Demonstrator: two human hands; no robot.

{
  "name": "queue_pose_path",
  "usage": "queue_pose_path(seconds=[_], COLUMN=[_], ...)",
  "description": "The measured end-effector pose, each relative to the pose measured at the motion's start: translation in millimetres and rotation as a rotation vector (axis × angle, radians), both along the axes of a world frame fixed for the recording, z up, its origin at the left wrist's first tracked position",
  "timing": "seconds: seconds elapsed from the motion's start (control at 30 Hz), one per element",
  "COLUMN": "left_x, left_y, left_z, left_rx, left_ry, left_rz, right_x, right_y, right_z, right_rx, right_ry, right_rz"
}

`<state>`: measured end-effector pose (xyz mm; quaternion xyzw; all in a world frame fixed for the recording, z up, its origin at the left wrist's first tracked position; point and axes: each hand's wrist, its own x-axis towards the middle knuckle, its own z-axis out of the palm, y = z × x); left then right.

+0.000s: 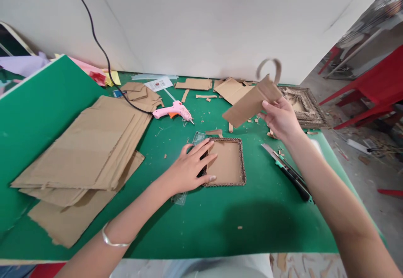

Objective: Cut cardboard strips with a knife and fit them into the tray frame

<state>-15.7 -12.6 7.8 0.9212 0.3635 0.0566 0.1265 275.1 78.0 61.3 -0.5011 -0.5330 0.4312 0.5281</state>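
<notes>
My left hand (pixel 191 166) lies flat with fingers stretched over the left edge of a small square cardboard tray (pixel 228 162) on the green table, and over a clear plastic ruler (pixel 180 198) beneath it. My right hand (pixel 281 119) is raised above the table at the right, fingers closed on a folded cardboard piece (pixel 248 102) with a curled strip (pixel 269 66) at its top.
A stack of cardboard sheets (pixel 85 148) covers the left of the green table (pixel 220 223). A pink glue gun (pixel 174 111) with a black cord lies behind the tray. A utility knife (pixel 288 171) lies right of the tray. A finished cardboard frame (pixel 304 106) sits at far right; scraps behind.
</notes>
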Motion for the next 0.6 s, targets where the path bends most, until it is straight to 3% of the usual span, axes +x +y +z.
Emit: queue_pose_path(seconds=[0.13, 0.27, 0.37, 0.43, 0.53, 0.6], left_x=[0.9, 7.2, 14.7, 19.6, 25.4, 28.7], left_y=[-0.7, -8.1, -13.3, -13.8, -11.9, -11.6], left_z=[3.9, 14.3, 14.8, 10.2, 4.5, 6.1], left_rx=[-0.073, -0.304, -0.642, -0.775, -0.843, -1.007], left_ry=[-0.171, -0.571, -0.866, -1.008, -1.123, -1.135], left_rz=[0.067, 0.153, 0.149, 0.247, 0.442, 0.448], right_x=[-9.8, -17.6, -21.3, -24.3, -30.7, -34.8], right_y=[-28.1, -69.3, -96.1, -112.1, -133.4, -143.4], right_z=[6.1, 4.5, -0.7, -5.2, -14.8, -23.2], right_rx=[-0.093, -0.102, 0.014, 0.136, 0.369, 0.484], right_ry=[0.159, 0.166, 0.097, 0.036, -0.073, -0.138], right_rz=[0.024, 0.213, 0.462, 0.56, 0.476, 0.389])
